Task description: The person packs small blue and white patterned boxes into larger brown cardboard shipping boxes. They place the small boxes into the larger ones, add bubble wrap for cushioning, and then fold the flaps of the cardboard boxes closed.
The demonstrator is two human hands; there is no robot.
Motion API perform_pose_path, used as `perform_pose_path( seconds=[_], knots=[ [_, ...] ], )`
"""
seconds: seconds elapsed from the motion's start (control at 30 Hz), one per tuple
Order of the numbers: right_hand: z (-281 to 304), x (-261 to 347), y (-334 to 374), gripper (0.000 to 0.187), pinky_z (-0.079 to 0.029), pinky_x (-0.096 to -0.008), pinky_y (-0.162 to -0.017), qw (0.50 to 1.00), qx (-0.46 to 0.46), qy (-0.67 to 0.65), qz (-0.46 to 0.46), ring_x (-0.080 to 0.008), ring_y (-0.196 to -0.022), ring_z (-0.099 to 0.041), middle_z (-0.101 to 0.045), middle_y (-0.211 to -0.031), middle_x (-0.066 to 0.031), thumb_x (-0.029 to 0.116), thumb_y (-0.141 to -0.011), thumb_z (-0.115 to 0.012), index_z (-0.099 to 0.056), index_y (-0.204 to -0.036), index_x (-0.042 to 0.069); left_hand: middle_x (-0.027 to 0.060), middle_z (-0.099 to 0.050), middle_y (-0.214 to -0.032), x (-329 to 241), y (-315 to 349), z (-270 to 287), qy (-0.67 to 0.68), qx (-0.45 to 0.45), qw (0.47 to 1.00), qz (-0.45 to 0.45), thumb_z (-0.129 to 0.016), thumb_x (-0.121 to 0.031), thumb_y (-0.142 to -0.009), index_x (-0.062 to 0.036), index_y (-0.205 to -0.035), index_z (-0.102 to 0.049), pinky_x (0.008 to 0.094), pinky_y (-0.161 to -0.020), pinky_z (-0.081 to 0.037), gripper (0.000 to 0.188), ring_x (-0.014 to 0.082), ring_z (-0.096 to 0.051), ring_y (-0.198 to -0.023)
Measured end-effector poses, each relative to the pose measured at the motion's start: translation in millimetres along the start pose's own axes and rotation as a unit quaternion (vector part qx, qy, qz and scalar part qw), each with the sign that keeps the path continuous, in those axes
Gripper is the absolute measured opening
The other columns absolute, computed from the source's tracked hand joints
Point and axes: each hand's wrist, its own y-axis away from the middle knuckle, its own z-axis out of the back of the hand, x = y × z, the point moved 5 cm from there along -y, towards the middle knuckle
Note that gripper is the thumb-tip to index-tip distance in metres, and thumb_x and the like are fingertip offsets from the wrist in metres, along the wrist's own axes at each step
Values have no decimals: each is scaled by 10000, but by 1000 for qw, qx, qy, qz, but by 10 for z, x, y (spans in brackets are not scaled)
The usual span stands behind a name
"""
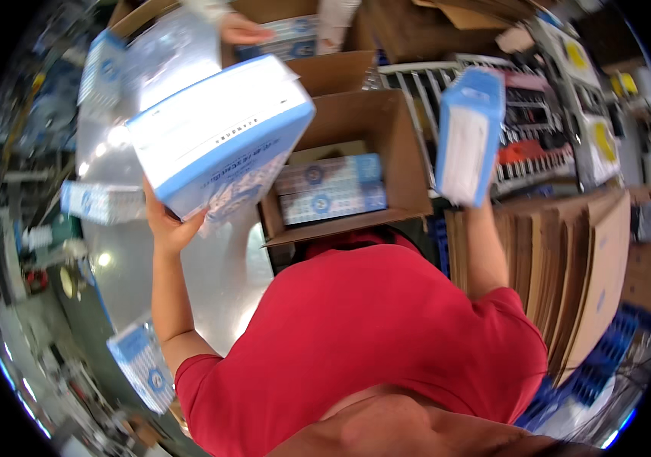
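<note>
My left hand (pixel 171 226) is closed on the lower edge of a large white and blue box (pixel 222 133), raised and tilted over the metal table. On the right, my right hand (pixel 479 209) grips a narrower blue and white box (pixel 468 137) from below, most of its fingers hidden behind it. Between my arms stands an open brown cardboard carton (pixel 409 164). Inside it lies a blue and white printed box (pixel 333 190), and part of a brown surface shows behind that one.
More blue and white boxes (pixel 104 202) rest along the shiny metal table (pixel 135 263). Flattened cardboard sheets (pixel 546 266) stand at the right. Beyond them is a metal rack (pixel 420 99). Across the table, another person's hand (pixel 245 30) is beside a box (pixel 289 36).
</note>
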Motion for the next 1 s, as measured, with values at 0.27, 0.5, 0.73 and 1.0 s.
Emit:
perform_pose_path(
  seconds=[0.27,0.5,0.73,1.0],
  knots=[
    [-392,195,289,612,-491,-422,-900,997,36,7,-66,-302,-1075,-569,-535,-1210,-204,433,-887,-412,-402,-1303,-16,317,-459,-1261,981,3,-2672,-139,583,800,34,-566,-542,-779,-191,-1473,-154,444,-962,-393,880,441,-497,-1115],
    [-1920,-434,623,794,-406,-493,-899,503,411,719,248,-399,-1127,-445,-465,-1177,-226,138,-696,-714,-338,-1393,197,223,-575,-1180,2376,-175,-2849,-249,403,861,186,-500,-539,-796,-64,-1167,-604,415,-922,-418,612,376,-538,-1088],
    [-808,-3006,-434,708,-284,-633,-970,222,490,821,194,-388,-1261,-345,-377,-1326,-240,78,-837,-510,-254,-1428,373,209,-483,-1312,2203,253,-2529,-184,486,777,355,-425,-586,-858,-45,-1310,-473,410,-1003,-356,707,342,-458,-1212],
    [-486,-3695,-650,1037,-224,-680,-988,173,538,825,-17,-419,-1336,-218,-232,-1422,-262,-9,-698,-669,-74,-1471,342,212,-485,-1250,776,2216,-549,-377,-271,824,324,-561,-103,-775,-55,-1221,-507,455,-1015,-333,452,392,-408,-1212]
  ],
)
